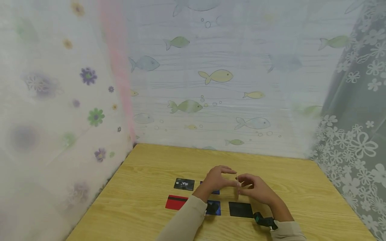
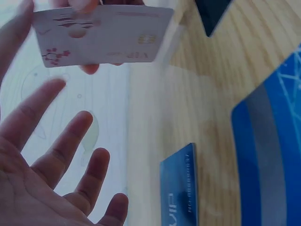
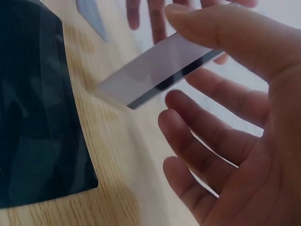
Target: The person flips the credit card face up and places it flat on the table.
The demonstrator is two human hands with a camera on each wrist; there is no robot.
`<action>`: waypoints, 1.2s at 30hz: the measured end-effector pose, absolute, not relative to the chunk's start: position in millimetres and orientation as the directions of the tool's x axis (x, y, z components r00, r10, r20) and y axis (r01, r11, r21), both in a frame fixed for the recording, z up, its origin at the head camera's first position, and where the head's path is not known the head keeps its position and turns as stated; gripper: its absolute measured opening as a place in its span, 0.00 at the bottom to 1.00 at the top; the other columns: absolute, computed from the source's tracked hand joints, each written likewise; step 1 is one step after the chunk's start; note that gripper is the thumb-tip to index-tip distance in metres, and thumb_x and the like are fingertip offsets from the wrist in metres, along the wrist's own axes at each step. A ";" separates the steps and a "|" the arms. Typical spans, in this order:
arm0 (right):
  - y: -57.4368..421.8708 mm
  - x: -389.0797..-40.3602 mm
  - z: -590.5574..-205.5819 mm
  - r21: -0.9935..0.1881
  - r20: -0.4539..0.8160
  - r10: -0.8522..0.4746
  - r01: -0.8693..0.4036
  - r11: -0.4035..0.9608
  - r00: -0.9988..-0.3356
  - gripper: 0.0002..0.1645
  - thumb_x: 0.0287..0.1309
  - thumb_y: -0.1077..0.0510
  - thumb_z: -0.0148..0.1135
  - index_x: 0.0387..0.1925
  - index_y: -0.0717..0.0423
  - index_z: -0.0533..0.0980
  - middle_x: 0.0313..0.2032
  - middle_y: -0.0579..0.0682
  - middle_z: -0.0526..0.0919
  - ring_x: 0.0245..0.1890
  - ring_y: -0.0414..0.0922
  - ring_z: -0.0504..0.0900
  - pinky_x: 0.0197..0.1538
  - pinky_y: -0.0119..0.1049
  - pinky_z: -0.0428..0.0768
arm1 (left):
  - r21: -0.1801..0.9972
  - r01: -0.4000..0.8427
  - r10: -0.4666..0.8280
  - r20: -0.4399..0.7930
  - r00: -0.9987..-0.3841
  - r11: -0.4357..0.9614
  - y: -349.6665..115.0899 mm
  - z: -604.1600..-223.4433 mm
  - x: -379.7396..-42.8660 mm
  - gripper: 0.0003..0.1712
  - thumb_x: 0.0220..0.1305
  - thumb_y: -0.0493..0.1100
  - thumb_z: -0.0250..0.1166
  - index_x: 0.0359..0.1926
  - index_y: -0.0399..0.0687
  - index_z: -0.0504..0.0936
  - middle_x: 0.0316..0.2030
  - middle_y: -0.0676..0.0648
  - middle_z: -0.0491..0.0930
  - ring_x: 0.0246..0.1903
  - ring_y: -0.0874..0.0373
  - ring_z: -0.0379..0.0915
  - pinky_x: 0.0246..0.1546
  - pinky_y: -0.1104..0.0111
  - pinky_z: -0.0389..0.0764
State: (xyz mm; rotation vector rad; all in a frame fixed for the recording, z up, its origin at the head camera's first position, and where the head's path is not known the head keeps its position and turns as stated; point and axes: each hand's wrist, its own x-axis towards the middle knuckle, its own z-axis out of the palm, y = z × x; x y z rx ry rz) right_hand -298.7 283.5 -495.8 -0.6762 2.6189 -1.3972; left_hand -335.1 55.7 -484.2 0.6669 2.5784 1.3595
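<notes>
A white bank-type card (image 2: 108, 37) stands on edge above the table, between both hands. One side carries a chip, VIP lettering and a red blossom print; a black stripe crosses the other side, seen in the right wrist view. My right hand (image 1: 259, 190) pinches it between thumb (image 3: 202, 23) and index finger. My left hand (image 1: 215, 180) is at the opposite end, its fingers (image 2: 61, 155) spread and fairly straight, its thumb close to the card's edge. Beneath and nearest my right hand lies a black card (image 1: 240, 209).
On the wooden table (image 1: 156, 160) lie a black Vip card (image 1: 184, 184), a red card (image 1: 176, 202) with a dark stripe, and two blue cards, one (image 1: 215, 192) behind the other (image 1: 214, 208). The left arm partly covers the red and blue ones. Patterned curtains (image 1: 193, 87) surround the table.
</notes>
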 end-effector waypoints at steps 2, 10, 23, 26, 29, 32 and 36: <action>284.3 -299.9 -497.6 -0.812 0.130 -0.421 -0.340 0.474 -0.898 0.31 0.66 0.55 0.70 0.65 0.66 0.74 0.59 0.60 0.82 0.52 0.53 0.84 0.50 0.40 0.84 | 0.821 0.295 0.458 0.047 -0.888 0.489 55.8 -485.1 -334.7 0.37 0.58 0.66 0.75 0.66 0.62 0.82 0.69 0.53 0.75 0.71 0.46 0.67 0.63 0.43 0.75; 287.5 -303.0 -502.1 -0.836 0.188 -0.432 -0.375 0.401 -0.882 0.26 0.68 0.55 0.68 0.61 0.66 0.76 0.52 0.57 0.84 0.49 0.49 0.85 0.49 0.36 0.84 | 0.845 0.248 0.487 -0.017 -0.873 0.474 54.4 -490.4 -335.6 0.43 0.56 0.65 0.77 0.69 0.55 0.78 0.67 0.54 0.77 0.70 0.46 0.70 0.61 0.49 0.79; 289.1 -300.8 -504.7 -0.923 0.164 -0.392 -0.281 0.262 -0.905 0.27 0.69 0.61 0.66 0.63 0.69 0.70 0.54 0.69 0.80 0.48 0.45 0.87 0.49 0.39 0.86 | 0.823 0.205 0.453 -0.070 -0.889 0.529 52.1 -493.6 -340.4 0.28 0.44 0.58 0.85 0.48 0.60 0.91 0.61 0.50 0.81 0.50 0.55 0.79 0.44 0.59 0.83; 290.0 -300.7 -505.9 -0.933 0.158 -0.373 -0.262 0.247 -0.914 0.30 0.69 0.61 0.66 0.64 0.72 0.67 0.54 0.70 0.80 0.48 0.44 0.86 0.48 0.38 0.86 | 0.828 0.218 0.466 -0.059 -0.883 0.517 50.1 -493.6 -341.3 0.24 0.44 0.57 0.86 0.45 0.61 0.92 0.59 0.51 0.82 0.45 0.59 0.77 0.40 0.62 0.81; 291.6 -300.5 -506.8 -0.937 0.156 -0.363 -0.255 0.241 -0.919 0.31 0.69 0.61 0.65 0.65 0.73 0.66 0.54 0.70 0.80 0.48 0.44 0.87 0.48 0.38 0.86 | 0.826 0.238 0.480 -0.045 -0.876 0.511 48.6 -493.2 -341.9 0.23 0.45 0.57 0.85 0.44 0.62 0.92 0.58 0.54 0.83 0.46 0.60 0.77 0.40 0.63 0.81; 293.0 -301.0 -507.9 -0.938 0.157 -0.366 -0.254 0.236 -0.917 0.30 0.69 0.61 0.65 0.65 0.73 0.66 0.54 0.70 0.80 0.47 0.44 0.87 0.48 0.40 0.86 | 0.818 0.259 0.488 -0.031 -0.872 0.514 47.9 -492.3 -342.1 0.22 0.45 0.57 0.85 0.43 0.63 0.92 0.57 0.56 0.83 0.50 0.59 0.79 0.43 0.62 0.82; 294.6 -301.8 -509.6 -0.938 0.161 -0.367 -0.257 0.231 -0.916 0.31 0.69 0.61 0.65 0.65 0.74 0.66 0.54 0.69 0.80 0.47 0.43 0.87 0.48 0.39 0.86 | 0.808 0.270 0.488 -0.024 -0.872 0.524 47.5 -490.0 -340.8 0.22 0.44 0.58 0.85 0.42 0.64 0.92 0.57 0.57 0.83 0.55 0.54 0.79 0.47 0.59 0.83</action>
